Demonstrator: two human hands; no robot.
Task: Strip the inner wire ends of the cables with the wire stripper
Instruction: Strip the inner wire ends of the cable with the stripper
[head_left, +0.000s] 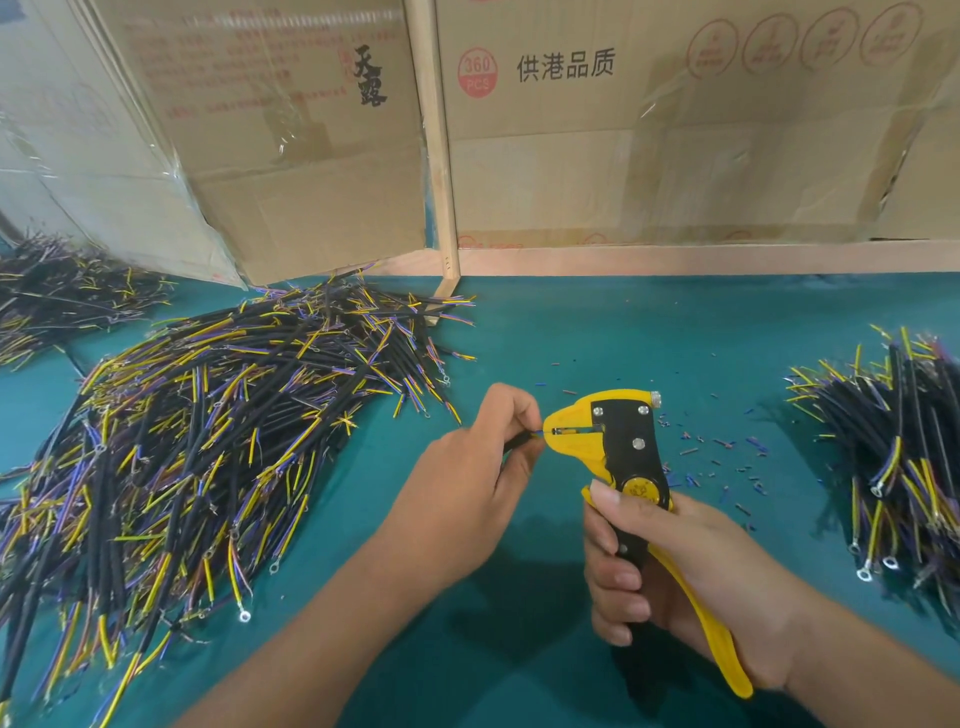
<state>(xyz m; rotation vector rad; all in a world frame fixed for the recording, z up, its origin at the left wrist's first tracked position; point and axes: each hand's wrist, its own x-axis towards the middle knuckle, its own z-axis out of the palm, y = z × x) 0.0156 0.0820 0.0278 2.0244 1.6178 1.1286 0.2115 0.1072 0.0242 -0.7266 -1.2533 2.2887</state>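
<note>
The cable (514, 442) is mostly hidden inside the left hand (485, 467). The right hand (670, 566) covers the wire stripper (618, 452) grips. Pile of cables (893, 457) runs off the right edge; insulation scraps (727, 457) too small to distinguish.

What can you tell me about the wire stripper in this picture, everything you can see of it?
The wire stripper is a pistol-shaped hand tool with a yellow plastic-looking head and lower handle, a black middle plate with silver rivets, and a round yellow dial. The right hand grips its handles, holding it above the green table, nose pointing left. The left hand feeds a cable's inner wire ends into its nose.
</note>
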